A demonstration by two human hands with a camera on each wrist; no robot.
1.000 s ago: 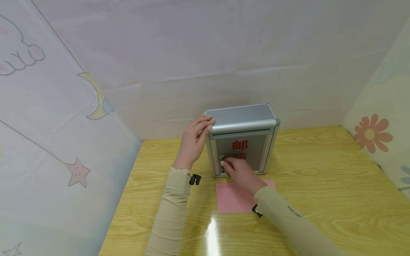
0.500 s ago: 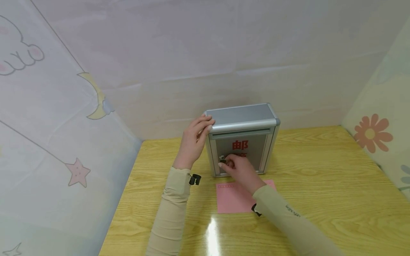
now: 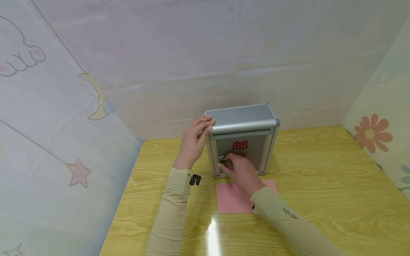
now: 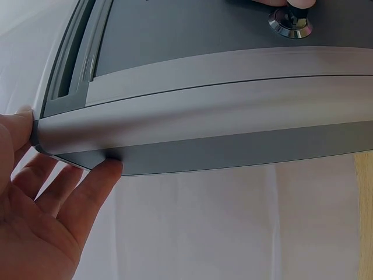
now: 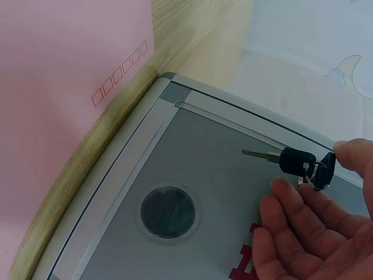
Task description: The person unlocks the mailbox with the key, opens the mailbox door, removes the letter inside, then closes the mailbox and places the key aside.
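Note:
A grey metal mailbox [image 3: 241, 113] with red characters stands upright on the table. My left hand [image 3: 191, 144] holds its upper left corner; in the left wrist view fingertips [image 4: 111, 166] touch the side panel. At the door's left edge my right hand [image 3: 241, 172] pinches the black head of a key [image 5: 329, 169] at the round lock [image 4: 291, 24]. A second key [image 5: 296, 160] dangles from the same ring, its blade pointing away. Whether the pinched key's blade is in the lock is hidden.
A pink envelope [image 3: 232, 201] lies flat on the wooden table [image 3: 320, 185] in front of the mailbox, partly under my right forearm. A round window [image 5: 168, 212] sits low on the door. Printed cloth walls [image 3: 179, 85] stand behind and at both sides.
My right hand has turned slightly at the lock, and the key's black head shows more between thumb and finger. My left hand and the mailbox have stayed in place.

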